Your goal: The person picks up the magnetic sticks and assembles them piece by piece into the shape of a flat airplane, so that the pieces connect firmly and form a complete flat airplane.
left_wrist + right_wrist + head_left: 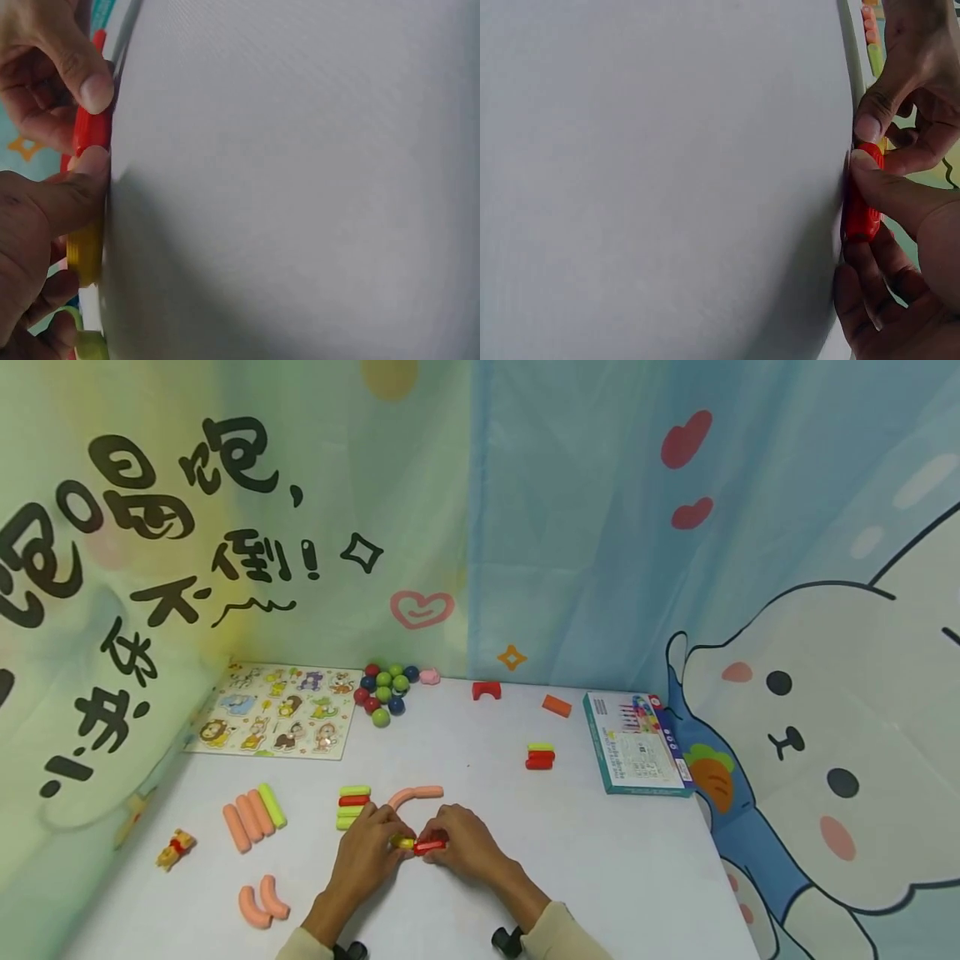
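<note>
The left hand (pixel 372 849) pinches a short, ribbed yellow rod (pixel 405 842), the right hand (pixel 463 842) a short, ribbed red rod (pixel 430 847), both at the white table (pixel 600 860). Fingers cover much of each; whether their adjacent ends are joined is hard to tell. Light-green and red rods (pixel 354 802) sit partly hidden behind the left hand.

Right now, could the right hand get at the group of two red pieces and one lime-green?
Probably yes: bare white tabletop lies between the right hand and that group, though the hand pinches a red piece it may need to release.
</note>
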`<action>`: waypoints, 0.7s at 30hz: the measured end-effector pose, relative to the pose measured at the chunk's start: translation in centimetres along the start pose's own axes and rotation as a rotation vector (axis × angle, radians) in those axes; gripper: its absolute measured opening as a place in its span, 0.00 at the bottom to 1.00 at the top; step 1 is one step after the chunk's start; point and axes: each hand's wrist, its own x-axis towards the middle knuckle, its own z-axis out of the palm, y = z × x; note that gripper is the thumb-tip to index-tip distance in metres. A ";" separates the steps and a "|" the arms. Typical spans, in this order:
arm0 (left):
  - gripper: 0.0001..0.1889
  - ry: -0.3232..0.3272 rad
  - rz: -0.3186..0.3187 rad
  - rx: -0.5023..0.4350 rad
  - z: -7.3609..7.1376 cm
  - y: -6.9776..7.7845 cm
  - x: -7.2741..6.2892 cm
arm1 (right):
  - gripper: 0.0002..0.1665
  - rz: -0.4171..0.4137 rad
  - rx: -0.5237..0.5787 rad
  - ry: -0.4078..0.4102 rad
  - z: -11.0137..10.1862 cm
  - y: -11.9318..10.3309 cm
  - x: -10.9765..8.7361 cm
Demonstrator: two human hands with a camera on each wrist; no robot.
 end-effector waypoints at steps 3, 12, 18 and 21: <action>0.14 0.016 0.013 0.001 0.1 -0.1 0.0 | 0.13 -0.021 -0.016 -0.018 0.0 0.0 0.0; 0.14 0.026 0.008 -0.031 0.2 -0.1 0.0 | 0.13 -0.036 0.199 0.036 -0.6 0.5 -0.4; 0.13 0.004 -0.009 -0.019 0.0 -0.1 -0.1 | 0.16 -0.031 0.402 0.112 -0.8 1.4 -1.0; 0.13 -0.009 -0.015 -0.022 -0.1 -0.1 -0.1 | 0.13 -0.015 0.311 0.122 -0.9 1.8 -1.3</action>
